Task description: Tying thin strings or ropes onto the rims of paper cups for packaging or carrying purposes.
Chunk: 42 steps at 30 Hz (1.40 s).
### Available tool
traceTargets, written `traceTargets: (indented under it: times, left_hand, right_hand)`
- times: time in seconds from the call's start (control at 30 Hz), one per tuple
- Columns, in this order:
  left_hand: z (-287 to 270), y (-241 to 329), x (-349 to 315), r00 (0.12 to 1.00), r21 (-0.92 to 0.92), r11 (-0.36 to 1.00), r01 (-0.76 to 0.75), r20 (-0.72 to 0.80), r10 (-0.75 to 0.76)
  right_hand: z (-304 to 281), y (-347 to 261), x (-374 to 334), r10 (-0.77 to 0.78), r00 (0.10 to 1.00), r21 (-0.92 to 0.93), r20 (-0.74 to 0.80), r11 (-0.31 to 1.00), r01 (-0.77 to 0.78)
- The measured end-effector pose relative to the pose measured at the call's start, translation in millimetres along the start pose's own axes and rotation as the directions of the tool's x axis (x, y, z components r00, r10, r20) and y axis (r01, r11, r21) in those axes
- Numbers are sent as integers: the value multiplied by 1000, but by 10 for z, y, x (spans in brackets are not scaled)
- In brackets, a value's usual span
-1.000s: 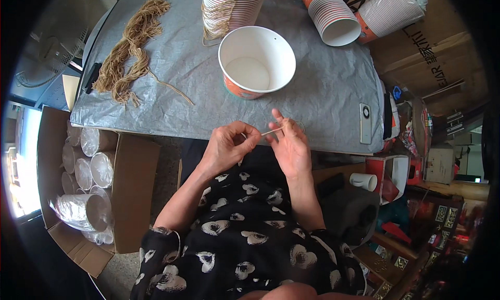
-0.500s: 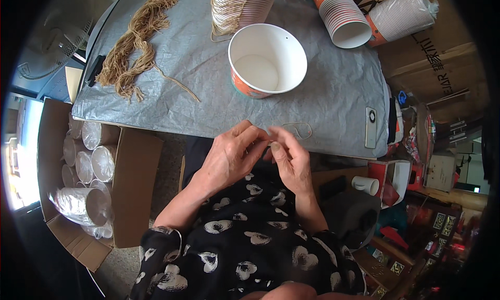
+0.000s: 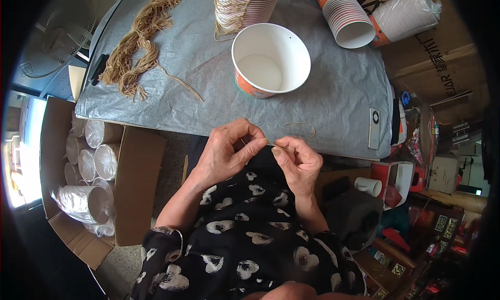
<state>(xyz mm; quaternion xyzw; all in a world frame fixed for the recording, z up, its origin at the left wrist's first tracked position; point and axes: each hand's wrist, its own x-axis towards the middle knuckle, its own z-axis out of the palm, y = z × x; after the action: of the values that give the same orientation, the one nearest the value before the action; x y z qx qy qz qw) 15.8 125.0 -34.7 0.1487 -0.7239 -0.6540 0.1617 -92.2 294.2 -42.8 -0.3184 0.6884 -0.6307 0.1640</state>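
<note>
My left hand and my right hand meet fingertip to fingertip in front of the table's near edge. Each one pinches a thin tan cord, of which a short stretch shows between them. A loose end of cord curls on the table cover just beyond my right hand. Farther off stands an open white paper bucket with an orange outside and a small dark hole near its rim. Behind it rises a stack of such buckets, with tan cords hanging on its left side.
A bundle of tan cords lies at the table's left, beside a black object. More stacked buckets lie at the far right. A phone-like object rests near the right edge. Lower left, a cardboard box holds wrapped cups.
My right hand has moved slightly right, its fingers now closed in a pinch. The cord shows between the two hands. The whole view has shifted slightly.
</note>
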Motion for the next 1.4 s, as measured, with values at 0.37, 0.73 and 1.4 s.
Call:
traceTargets:
  times: [0.37,0.73,1.4]
  left_hand:
    - [63,-144,-4,996,-118,990,82,-13,-84]
    - [178,-32,69,1000,24,1000,-7,-24,8]
    - [-124,-78,609,879,789,564,-243,-67,473]
  right_hand:
    - [30,-12,11,-24,998,-44,-52,999,22]
    - [-28,-124,138,10,996,29,-93,1000,-7]
    - [-287,16,109,-18,977,227,-214,972,68]
